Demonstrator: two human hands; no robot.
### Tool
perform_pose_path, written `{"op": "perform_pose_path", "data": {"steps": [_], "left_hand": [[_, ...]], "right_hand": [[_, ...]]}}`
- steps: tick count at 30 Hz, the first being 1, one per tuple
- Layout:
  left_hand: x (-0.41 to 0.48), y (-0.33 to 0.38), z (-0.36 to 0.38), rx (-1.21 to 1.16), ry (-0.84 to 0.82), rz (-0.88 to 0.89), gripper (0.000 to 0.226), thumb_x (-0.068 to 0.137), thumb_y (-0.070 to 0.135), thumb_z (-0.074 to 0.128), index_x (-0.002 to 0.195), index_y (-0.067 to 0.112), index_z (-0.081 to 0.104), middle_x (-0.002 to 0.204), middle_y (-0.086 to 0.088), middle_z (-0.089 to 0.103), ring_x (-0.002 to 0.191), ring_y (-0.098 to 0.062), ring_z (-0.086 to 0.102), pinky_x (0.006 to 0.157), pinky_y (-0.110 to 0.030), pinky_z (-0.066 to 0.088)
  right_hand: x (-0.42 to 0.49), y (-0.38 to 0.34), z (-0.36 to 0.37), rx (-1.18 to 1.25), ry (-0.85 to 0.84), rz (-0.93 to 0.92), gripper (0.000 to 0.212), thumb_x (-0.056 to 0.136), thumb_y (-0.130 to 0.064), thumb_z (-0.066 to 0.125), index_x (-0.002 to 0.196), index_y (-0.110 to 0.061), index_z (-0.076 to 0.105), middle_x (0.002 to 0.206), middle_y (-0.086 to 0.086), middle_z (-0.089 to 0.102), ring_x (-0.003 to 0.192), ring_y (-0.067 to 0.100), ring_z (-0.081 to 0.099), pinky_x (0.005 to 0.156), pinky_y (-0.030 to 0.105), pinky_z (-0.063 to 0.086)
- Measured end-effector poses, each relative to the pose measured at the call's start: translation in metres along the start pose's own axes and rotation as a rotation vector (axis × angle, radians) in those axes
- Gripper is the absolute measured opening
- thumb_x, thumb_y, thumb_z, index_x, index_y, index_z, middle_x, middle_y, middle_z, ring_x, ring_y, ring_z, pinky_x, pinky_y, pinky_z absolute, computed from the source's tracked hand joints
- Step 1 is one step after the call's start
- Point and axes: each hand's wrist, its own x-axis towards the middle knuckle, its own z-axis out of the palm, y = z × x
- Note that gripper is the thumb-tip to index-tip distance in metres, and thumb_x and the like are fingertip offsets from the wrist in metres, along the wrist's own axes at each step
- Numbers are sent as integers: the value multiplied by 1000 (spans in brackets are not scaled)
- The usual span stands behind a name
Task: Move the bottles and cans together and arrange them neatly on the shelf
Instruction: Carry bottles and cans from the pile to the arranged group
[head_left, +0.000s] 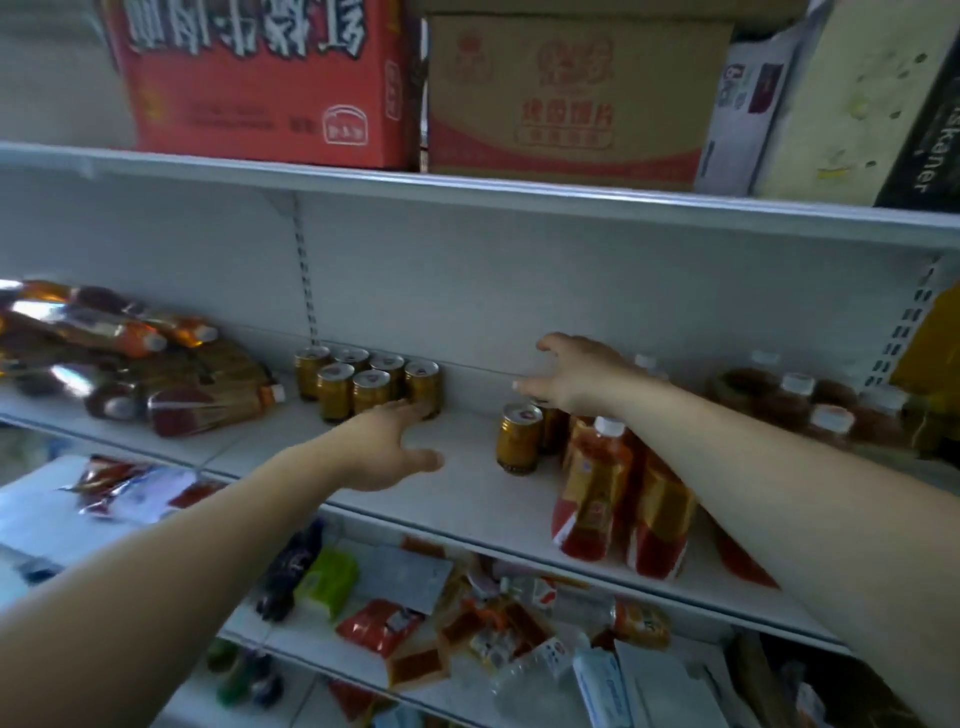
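1. White metal shelving fills the view; the middle shelf (457, 493) carries the drinks, with cardboard boxes (270, 83) on the board above and loose packets (395, 623) on the one below.
2. At the far left of the middle shelf, a heap of bottles (156, 374) lies on its side, caps pointing right.
3. Just right of that heap, six gold cans (363, 384) stand upright in a tight cluster against the back wall.
4. The left hand (384, 447) reaches flat over the shelf, fingers spread apart and holding nothing, its fingertips at the front of the can cluster.
5. Further right, a single gold can (519, 439) stands alone, with another partly hidden just behind it.
6. The right hand (571, 379) hovers above these two cans, fingers splayed and empty.
7. Beneath the right forearm, orange-labelled bottles (597, 483) stand upright near the shelf's front edge.
8. At the far right, darker white-capped bottles (795, 400) stand toward the back.
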Motion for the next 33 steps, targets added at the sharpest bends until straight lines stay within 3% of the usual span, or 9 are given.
{"op": "perform_pose_path", "data": {"steps": [5,11,17,20,25,29,33], "left_hand": [[-34,-101,-22,-21,-10,-81,80,82,54,60,148,30,22,156,0,23,139,-22,28,109,-34,25],[-35,-169,-33,-80,-16,-156,82,82,55,60,149,30,20,157,-1,21,140,-23,25,111,-38,24],[14,-173,-26,-105,26,-101,82,82,55,60,149,29,20,158,-1,17,142,-24,21,112,-39,22],[53,-166,-19,12,26,-19,83,83,57,58,149,26,19,158,-1,15,144,-24,13,115,-41,17],[125,-170,-9,201,118,120,82,81,63,53,147,39,11,159,5,4,145,-22,-3,114,-55,9],[176,-183,-3,251,102,58,92,76,72,52,148,40,5,159,6,-5,145,-25,-9,113,-57,5],[210,-199,0,299,48,9,102,63,86,42,145,46,-3,158,10,-9,144,-29,-13,111,-64,1]], "right_hand": [[36,-84,53,-16,-74,-3,79,78,-61,64,142,-21,40,146,6,45,126,27,47,85,30,36],[58,-120,92,-24,-119,59,72,80,-57,65,137,-18,46,140,9,51,121,27,50,79,28,35],[65,-95,122,-86,-96,173,75,82,-58,64,139,-14,43,142,12,46,125,30,48,94,33,41],[73,-71,134,-222,-27,179,72,84,-59,60,139,-15,43,142,12,44,128,31,43,97,34,38],[98,-24,138,-435,18,229,77,84,-64,55,140,-15,36,144,15,35,134,35,29,108,47,31],[112,2,147,-336,-71,473,86,83,-66,49,149,-17,25,155,18,17,142,42,10,115,51,16],[117,9,158,-303,-71,521,74,85,-56,47,145,-13,36,154,17,20,141,40,9,115,45,15]]}}
